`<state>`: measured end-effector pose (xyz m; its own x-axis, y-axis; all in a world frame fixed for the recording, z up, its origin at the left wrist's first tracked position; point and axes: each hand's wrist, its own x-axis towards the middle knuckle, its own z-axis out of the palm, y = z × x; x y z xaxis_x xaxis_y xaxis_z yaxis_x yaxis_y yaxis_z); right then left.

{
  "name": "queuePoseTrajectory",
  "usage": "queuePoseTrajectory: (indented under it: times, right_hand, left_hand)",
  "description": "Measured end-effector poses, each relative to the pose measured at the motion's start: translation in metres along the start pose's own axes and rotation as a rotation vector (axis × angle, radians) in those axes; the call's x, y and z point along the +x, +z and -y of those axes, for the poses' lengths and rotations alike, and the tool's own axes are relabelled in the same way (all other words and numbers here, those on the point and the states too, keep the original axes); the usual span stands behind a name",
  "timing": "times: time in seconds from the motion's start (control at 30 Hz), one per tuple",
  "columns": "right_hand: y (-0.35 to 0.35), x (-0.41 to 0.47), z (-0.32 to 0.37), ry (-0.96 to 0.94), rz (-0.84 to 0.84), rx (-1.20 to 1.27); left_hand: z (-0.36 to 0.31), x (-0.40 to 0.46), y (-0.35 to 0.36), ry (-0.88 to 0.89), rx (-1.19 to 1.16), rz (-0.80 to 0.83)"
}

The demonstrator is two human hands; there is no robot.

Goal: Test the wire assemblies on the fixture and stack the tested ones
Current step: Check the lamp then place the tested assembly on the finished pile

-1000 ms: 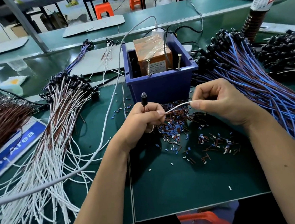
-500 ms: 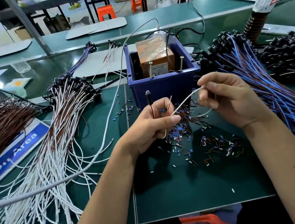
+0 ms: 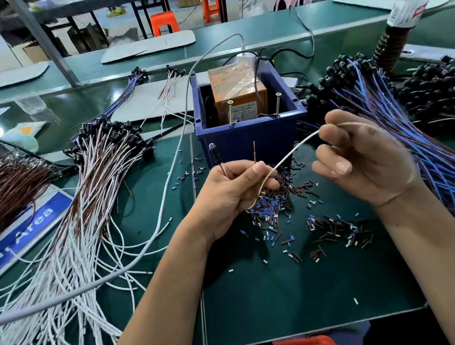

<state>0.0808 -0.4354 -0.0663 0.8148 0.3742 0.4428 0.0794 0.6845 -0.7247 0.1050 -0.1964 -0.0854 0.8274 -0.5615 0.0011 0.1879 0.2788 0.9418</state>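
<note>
The left hand (image 3: 232, 192) is curled round one thin wire assembly with a white lead and a brown lead (image 3: 288, 159), pinching it between thumb and forefinger so that the small black lamp-like cap (image 3: 214, 153) and the bared brown lead tip (image 3: 254, 151) both stand up above the knuckles. The right hand (image 3: 364, 159) pinches the far end of the white lead between its upper fingers; the lower fingers hang loosely curled. Between the hands the white lead runs up and to the right in a shallow arc.

Directly beyond the left hand, close behind the raised tips, stands the dark blue plastic box holding an orange transformer block (image 3: 248, 140). Two upright brass screws (image 3: 230, 112) rise at its near rim, and these look like the test contacts. The left hand is nearer them, so the coming move probably carries the tips forward and up.

The fanned heap of white-and-brown assemblies with black caps (image 3: 86, 189) lies well to the left on the green bench mat (image 3: 285, 298)
</note>
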Motion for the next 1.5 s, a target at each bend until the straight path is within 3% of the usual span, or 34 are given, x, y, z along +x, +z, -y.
queuePoseTrajectory:
  times: [0.13, 0.43, 0.53, 0.7, 0.83, 1.1, 1.3, 1.5]
  right_hand:
    - [0.005, 0.009, 0.002, -0.023, -0.333, -0.061]
    - [-0.004, 0.013, 0.012, -0.228, -0.672, 0.138]
    - [-0.007, 0.009, 0.013, -0.171, -0.6, 0.128]
    - [0.007, 0.007, -0.006, 0.123, -0.297, -0.416]
    - [0.021, 0.008, -0.026, 0.312, -0.24, -0.728]
    - [0.032, 0.011, -0.038, 0.373, -0.215, -0.663]
    - [0.023, 0.014, -0.035, 0.249, -0.316, -0.549]
    - [0.022, 0.012, -0.04, 0.377, -0.199, -0.614]
  left_hand:
    - [0.002, 0.001, -0.001, 0.013, -0.003, -0.001]
    - [0.004, 0.001, -0.002, -0.01, 0.073, 0.037]
    - [0.005, 0.003, -0.003, 0.015, 0.086, 0.012]
    - [0.007, 0.003, -0.006, 0.063, 0.024, -0.012]
    - [0.006, 0.002, 0.0, 0.134, -0.042, 0.011]
    - [0.007, 0.004, 0.002, 0.145, 0.043, -0.128]
    - [0.003, 0.001, 0.003, 0.089, -0.09, -0.063]
    - [0.003, 0.003, 0.007, 0.201, 0.024, -0.149]
